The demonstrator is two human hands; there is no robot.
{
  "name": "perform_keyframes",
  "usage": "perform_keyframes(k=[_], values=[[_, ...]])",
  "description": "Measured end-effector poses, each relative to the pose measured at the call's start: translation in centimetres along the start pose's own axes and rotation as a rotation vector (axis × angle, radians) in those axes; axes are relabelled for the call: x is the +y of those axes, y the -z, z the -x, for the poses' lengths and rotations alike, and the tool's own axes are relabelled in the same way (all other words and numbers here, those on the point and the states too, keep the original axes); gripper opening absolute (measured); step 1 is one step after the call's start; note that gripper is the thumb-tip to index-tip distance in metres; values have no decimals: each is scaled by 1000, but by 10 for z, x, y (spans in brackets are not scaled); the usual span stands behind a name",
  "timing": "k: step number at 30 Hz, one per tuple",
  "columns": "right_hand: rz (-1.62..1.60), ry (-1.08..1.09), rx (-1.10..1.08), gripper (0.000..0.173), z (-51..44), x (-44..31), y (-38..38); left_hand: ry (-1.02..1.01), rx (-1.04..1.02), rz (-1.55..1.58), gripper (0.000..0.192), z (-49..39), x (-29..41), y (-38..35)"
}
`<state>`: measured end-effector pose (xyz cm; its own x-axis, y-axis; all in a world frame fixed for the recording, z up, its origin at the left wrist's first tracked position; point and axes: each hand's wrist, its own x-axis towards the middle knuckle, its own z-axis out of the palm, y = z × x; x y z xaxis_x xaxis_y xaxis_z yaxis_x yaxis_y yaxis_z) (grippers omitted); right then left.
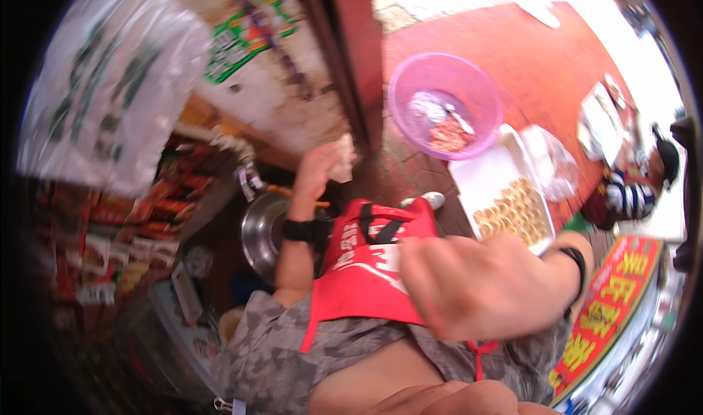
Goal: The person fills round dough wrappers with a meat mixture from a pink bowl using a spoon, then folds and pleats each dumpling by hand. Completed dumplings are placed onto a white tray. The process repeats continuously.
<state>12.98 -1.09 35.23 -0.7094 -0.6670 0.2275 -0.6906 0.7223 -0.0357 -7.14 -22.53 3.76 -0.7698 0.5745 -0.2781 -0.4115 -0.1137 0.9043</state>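
My left hand point(323, 168) is raised at the wooden post, fingers closed around a pale, thin piece point(343, 159), dough or paper. My right hand point(483, 283) is close to the camera and blurred. Its fingers look curled, but the palm side is hidden. Just beyond it, a white tray point(483, 176) carries several rows of small filled dumplings point(513, 211). A translucent pink basin point(478, 82) with minced meat filling point(451, 136) and a spoon point(460, 119) touches the tray's far end. A red apron point(360, 291) covers my lap.
A plastic bag point(552, 165) lies beside the tray on the red table point(527, 58). One person point(629, 195) is at the right, near a red sign point(609, 310) bearing writing. A steel bowl point(262, 233) stands by my left arm. Packaged goods point(137, 222) and a hanging plastic bag point(121, 85) fill the left.
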Motion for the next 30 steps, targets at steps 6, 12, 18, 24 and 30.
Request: perform_keyframes(k=[6,12,18,24,30], values=[[-682,296,376,22,-37,-1,-32,7,17,5,35,2,-3,-1],[-861,480,512,23,-68,-9,-23,37,51,13,36,7,-5,0],[-751,558,439,28,-75,-13,-17,55,77,-7,37,9,-5,-5],[-787,638,323,36,-75,-26,-20,59,80,-23,36,4,-4,-7],[-791,658,244,44,-75,-35,-38,16,50,3,35,3,-1,-3]])
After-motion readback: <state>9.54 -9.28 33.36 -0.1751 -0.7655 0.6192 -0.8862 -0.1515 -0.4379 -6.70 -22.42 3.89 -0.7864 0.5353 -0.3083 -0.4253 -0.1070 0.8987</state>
